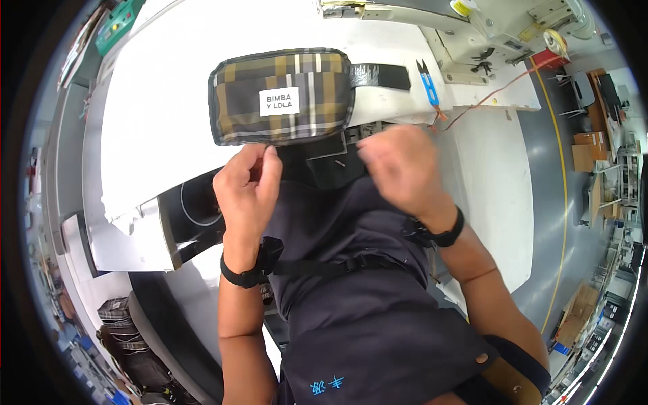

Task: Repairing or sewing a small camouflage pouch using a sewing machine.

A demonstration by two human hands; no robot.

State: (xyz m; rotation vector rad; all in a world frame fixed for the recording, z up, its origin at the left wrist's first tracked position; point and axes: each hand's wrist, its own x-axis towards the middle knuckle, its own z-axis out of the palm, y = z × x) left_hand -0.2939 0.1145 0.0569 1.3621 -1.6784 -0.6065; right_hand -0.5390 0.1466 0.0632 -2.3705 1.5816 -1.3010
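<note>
The left hand is pinching the lower edge of a plaid pouch at upper centre. The right hand is curling closed, blurred, holding nothing visible, beside the table.

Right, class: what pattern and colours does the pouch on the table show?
The pouch is plaid: dark grey with mustard and white stripes, and a white label. Head view shows it best.

Bright overhead light, white glare, fisheye-bent dark rim

The white counter is carrying a plaid pouch, a black strap and blue thread snips beside it.
</note>
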